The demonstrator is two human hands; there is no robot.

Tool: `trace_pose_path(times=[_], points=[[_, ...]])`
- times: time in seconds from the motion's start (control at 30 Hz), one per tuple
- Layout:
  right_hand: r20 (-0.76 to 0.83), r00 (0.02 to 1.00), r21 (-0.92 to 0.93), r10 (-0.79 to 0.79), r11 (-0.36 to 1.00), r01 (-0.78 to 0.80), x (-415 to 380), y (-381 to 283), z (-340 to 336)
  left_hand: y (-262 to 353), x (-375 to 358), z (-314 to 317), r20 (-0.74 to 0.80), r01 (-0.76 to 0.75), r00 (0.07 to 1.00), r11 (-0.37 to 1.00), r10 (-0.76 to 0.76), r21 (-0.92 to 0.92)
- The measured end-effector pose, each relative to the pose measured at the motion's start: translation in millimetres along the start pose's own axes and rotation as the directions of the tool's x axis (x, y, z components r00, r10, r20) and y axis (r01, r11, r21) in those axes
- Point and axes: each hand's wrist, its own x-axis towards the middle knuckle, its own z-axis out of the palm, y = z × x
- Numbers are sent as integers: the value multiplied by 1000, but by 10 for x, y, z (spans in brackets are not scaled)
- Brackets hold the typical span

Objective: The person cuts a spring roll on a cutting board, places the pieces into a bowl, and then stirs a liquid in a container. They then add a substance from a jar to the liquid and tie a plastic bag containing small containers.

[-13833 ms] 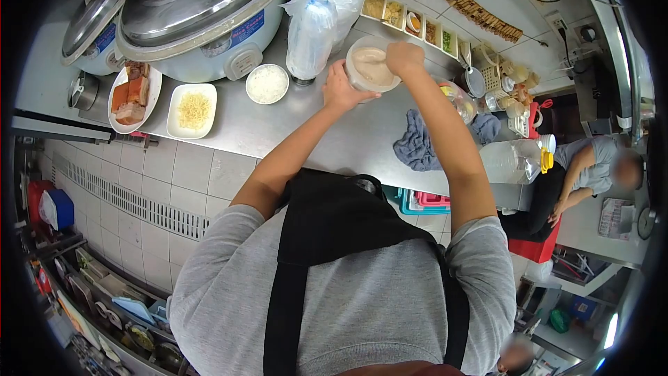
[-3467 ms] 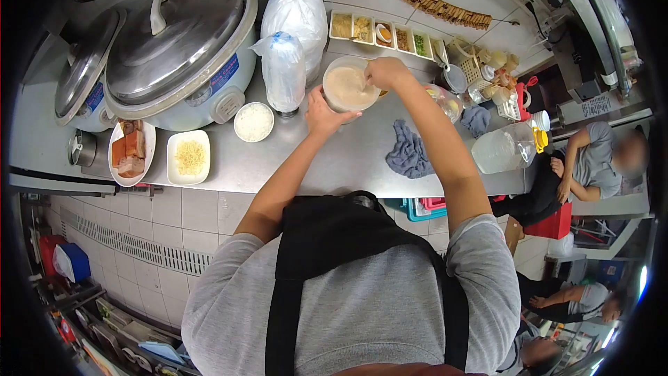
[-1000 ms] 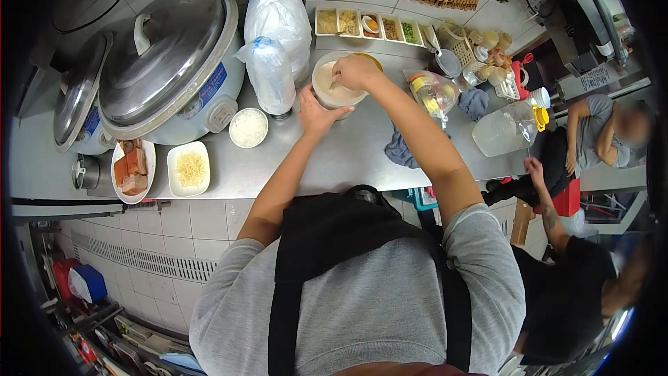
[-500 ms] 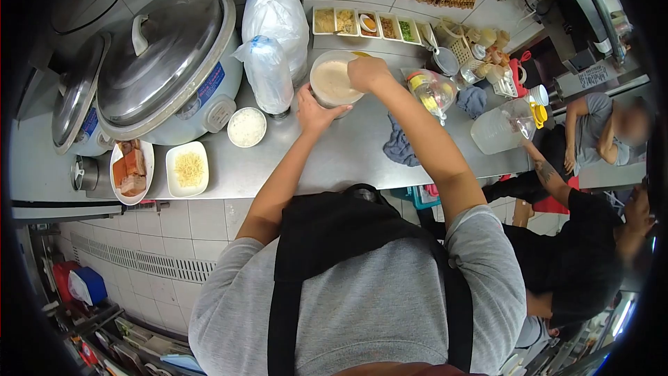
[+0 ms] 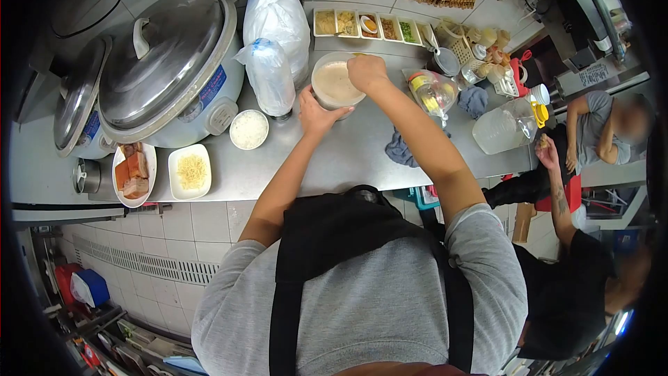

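A round translucent tub [image 5: 324, 63] full of tan liquid stands on the steel counter. My left hand [image 5: 319, 113] is wrapped round its near left side, thumb stretched along the front. Over the tub's right rim, my right hand [image 5: 369, 73] is closed in a fist, and whatever it grips is hidden by the fingers. A bit of yellow shows at the rim behind that fist. Left of the tub stand a wrapped stack in clear plastic [image 5: 270, 80] and a bowl of white rice [image 5: 248, 129].
Large rice cookers [image 5: 167, 63] fill the counter's left. Near them lie a plate of meat [image 5: 134, 175] and a square dish of pale shreds [image 5: 190, 171]. Topping trays [image 5: 369, 25] line the wall. A grey cloth [image 5: 401, 150], a jug [image 5: 504, 127] and co-workers [image 5: 570, 285] are rightward.
My hands stay at the tub, with the right fist shifted slightly left. At the right, a co-worker's tattooed arm has drawn back from the jug, and its hand now shows.
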Motion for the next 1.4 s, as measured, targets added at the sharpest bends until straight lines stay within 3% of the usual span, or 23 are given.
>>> trace_pose_path(times=[0.2, 0.3, 0.37, 0.5, 0.6, 0.7, 0.77, 0.83, 0.9, 0.93, 1.0, 1.03, 1.1, 1.17, 1.27, 1.4], points=[[201, 970, -24, -139, 989, 147, -72, -96, -144, -59, 7, 41, -34, -42, 999, 999, 41, -23], [238, 939, 95, -250, 968, 233, -12, -153, -135, -44, 5, 27, -34, -50, 998, 998, 49, -29], [107, 975, 162, -193, 971, 174, 26, -190, -57, -30, 0, 12, -31, -52, 998, 998, 51, -35], [21, 995, 154, -95, 984, 91, 116, -146, 54, 1, -13, -4, -32, -37, 999, 999, 36, -29], [-25, 1000, 45, -8, 999, 9, 64, -70, 18, 3, -4, -6, -29, -31, 999, 999, 30, -42], [55, 998, 18, 2, 1000, -3, -38, -61, -119, -7, -19, -2, -40, -45, 998, 998, 43, -46], [233, 971, -26, -57, 998, 65, -87, -89, -223, -2, -14, 2, -49, -49, 998, 998, 47, -46], [228, 963, 46, -144, 989, 137, -3, -81, -8, -54, -19, -6, -69, -76, 995, 995, 71, -69], [148, 967, 186, -208, 966, 179, 56, -135, 121, -197, 30, 131, -134, -127, 984, 989, 116, -76], [34, 986, 176, -162, 972, 154, 47, -175, 201, -381, 108, 231, -142, -235, 967, 958, 213, -165], [-58, 997, 297, -52, 953, 67, 49, -191, 235, -351, 94, 231, -164, -241, 963, 956, 214, -166], [-61, 996, 260, 61, 965, -43, 144, -244, 319, -278, 79, 187, -139, -243, 965, 959, 224, -145], [-145, 984, 231, 103, 971, -67, 157, -203, 344, -261, 78, 203, -87, -211, 977, 918, 193, -337], [-46, 997, 178, 58, 983, -49, 111, -84, 228, -240, 67, 156, -74, -211, 977, 967, 202, -145], [50, 984, 95, 171, 980, -175, 63, -86, 118, -186, 39, 130, -78, -171, 983, 980, 164, -100], [158, 984, 110, 87, 988, -105, -103, -135, -70, -209, 35, 148, -87, -183, 981, 977, 174, -106]])
